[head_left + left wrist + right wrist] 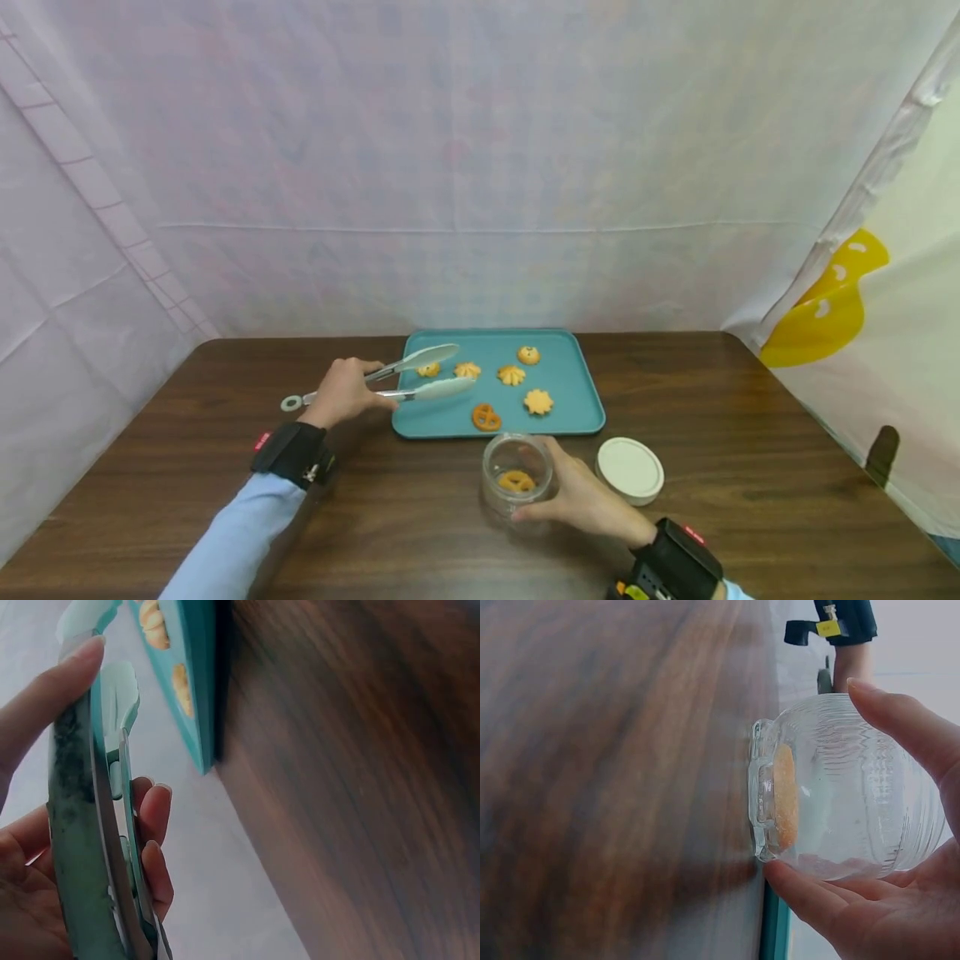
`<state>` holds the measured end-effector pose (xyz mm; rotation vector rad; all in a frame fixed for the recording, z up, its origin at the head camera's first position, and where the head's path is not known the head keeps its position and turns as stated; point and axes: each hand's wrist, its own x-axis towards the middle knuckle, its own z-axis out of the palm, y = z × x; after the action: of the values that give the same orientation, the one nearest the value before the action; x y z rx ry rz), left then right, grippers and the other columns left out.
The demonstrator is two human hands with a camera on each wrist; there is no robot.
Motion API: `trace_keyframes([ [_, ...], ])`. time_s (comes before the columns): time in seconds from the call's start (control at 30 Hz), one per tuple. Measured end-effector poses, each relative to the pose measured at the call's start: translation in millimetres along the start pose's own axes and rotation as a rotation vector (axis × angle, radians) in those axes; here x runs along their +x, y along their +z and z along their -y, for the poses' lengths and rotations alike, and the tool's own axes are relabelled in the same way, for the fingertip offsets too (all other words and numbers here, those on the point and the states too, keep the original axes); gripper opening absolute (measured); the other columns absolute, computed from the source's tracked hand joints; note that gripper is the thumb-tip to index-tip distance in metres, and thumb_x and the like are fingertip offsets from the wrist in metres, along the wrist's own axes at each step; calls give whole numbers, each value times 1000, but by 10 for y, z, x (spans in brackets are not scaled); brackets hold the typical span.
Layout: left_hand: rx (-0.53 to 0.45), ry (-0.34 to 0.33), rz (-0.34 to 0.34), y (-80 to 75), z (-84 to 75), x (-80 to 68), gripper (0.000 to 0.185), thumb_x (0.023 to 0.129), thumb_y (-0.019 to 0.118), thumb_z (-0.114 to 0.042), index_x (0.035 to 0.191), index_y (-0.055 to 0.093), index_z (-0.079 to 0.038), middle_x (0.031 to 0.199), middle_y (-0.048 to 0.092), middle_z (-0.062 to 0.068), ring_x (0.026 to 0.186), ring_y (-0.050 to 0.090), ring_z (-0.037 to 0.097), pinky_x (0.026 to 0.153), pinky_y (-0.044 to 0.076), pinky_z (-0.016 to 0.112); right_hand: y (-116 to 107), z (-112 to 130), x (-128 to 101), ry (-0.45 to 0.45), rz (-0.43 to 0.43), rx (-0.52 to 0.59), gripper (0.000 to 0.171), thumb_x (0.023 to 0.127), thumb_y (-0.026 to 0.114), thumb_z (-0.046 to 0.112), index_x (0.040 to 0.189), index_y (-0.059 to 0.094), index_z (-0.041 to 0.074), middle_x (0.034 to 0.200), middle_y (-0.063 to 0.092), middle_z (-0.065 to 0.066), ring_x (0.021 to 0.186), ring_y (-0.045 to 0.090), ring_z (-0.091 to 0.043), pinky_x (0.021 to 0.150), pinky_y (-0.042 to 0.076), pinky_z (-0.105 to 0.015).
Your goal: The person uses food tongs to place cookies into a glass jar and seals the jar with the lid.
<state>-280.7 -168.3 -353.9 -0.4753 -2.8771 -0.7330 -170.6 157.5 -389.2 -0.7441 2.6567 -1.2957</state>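
Overhead, pale fabric walls (480, 150) around dark wooden table (750, 467)

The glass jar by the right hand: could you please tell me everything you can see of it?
The glass jar is small, round and clear, with ribbed walls and an open mouth. It stands upright on the wooden table, just in front of the teal tray. One pretzel-shaped cookie lies on its bottom. The right hand grips its side; its white lid lies apart, to the right.

Left hand (345, 392) reaches forward with fingers curled in a grip; right hand (588, 500) cups, fingers curved.
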Motion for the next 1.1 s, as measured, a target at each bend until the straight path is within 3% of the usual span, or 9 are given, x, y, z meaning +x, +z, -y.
trace_keyframes([
  [0.23, 14, -16, 17, 56, -60, 163, 67, 59, 82, -31, 110, 60, 7, 101, 63, 22, 71, 53, 22, 61, 45, 33, -47, 20, 30, -12, -1, 2, 84, 64, 76, 41, 131, 34, 15, 121, 53, -11, 111, 50, -25, 88, 41, -43],
  [0.6, -7, -35, 54, 131, 10, 226, 67, 58, 82, -32, 109, 61, 6, 100, 63, 21, 83, 59, 28, 70, 49, 38, 7, 17, 9, -17, 1, 1, 83, 64, 75, 43, 130, 34, 14, 119, 54, -10, 109, 51, -23, 87, 42, -41],
  [0.83, -21, -47, 86, 175, -12, 254, 69, 58, 82, -31, 112, 59, 6, 103, 62, 21, 73, 53, 20, 62, 43, 29, 7, 18, -2, -7, 6, 3, 82, 64, 76, 43, 129, 35, 14, 118, 55, -9, 107, 52, -23, 86, 42, -40],
  [1.1, 1, -58, 91, 186, -66, 278, 68, 60, 82, -28, 113, 58, 7, 104, 62, 21, 71, 52, 19, 62, 43, 29, 2, 17, -5, -14, 1, -13, 82, 64, 75, 45, 128, 36, 13, 117, 55, -9, 106, 53, -22, 85, 43, -38],
])
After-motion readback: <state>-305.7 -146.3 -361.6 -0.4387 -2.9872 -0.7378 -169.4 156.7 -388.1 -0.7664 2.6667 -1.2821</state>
